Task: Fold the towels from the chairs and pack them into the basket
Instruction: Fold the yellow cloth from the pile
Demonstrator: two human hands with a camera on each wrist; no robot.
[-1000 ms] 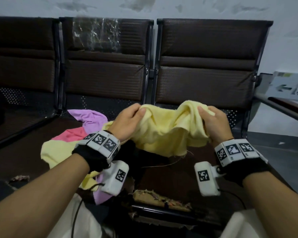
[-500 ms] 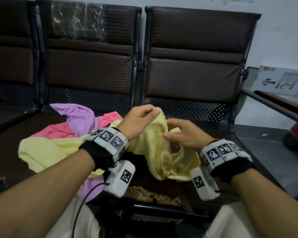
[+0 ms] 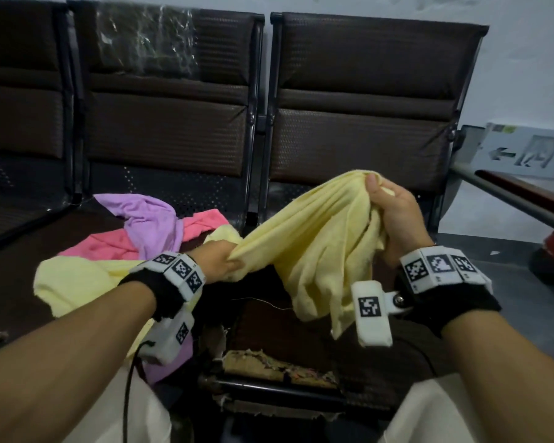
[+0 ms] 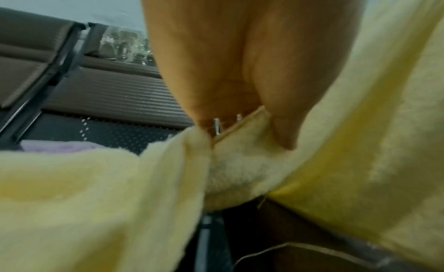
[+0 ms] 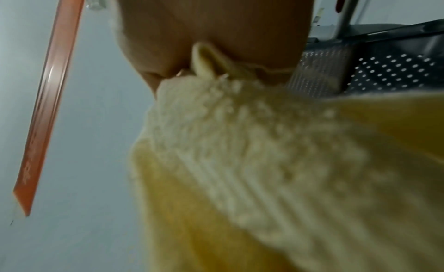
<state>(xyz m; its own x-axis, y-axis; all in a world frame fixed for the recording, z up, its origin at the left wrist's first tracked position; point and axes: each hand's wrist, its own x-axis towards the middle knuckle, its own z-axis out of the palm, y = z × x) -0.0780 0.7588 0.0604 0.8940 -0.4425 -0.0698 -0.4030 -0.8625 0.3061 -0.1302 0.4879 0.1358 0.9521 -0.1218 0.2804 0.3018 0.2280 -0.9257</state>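
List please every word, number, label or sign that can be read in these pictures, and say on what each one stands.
No word or number can be read.
White board at the right: a left-pointing arrow and a picture; its small print is too small to read.
Wrist bands of the left hand and right hand: black-and-white square code markers, no letters.
Reddish strip in the right wrist view: marks too blurred to read.

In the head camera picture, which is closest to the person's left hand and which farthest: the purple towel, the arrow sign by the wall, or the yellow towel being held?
From the left hand:
1. Held yellow towel: gripped in that hand, stretching right to the right hand.
2. Purple towel: on the seat, up and to the left.
3. Arrow sign: far right, against the wall.
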